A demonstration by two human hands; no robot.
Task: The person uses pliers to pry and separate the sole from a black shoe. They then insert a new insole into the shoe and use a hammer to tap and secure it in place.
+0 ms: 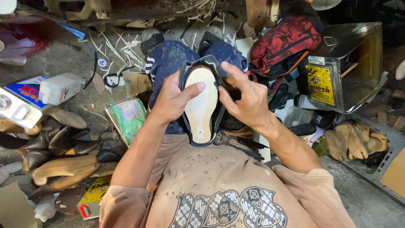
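A shoe on a last (201, 105) rests sole-up on my lap, its pale insole facing me and a dark upper wrapped around its edge. My left hand (171, 99) grips its left side, with the thumb lying across the insole near the toe. At the toe end on the right, my right hand (244, 97) pinches the dark upper's edge with its fingers. Pliers (236, 141) lie on my lap just below the shoe's heel.
Wooden lasts and dark shoe parts (59, 156) are piled at the left. A white bottle (61, 88) and a green packet (128, 116) lie left of my knees. A red bag (282, 44), a metal tin (346, 63) and work gloves (354, 141) sit at the right.
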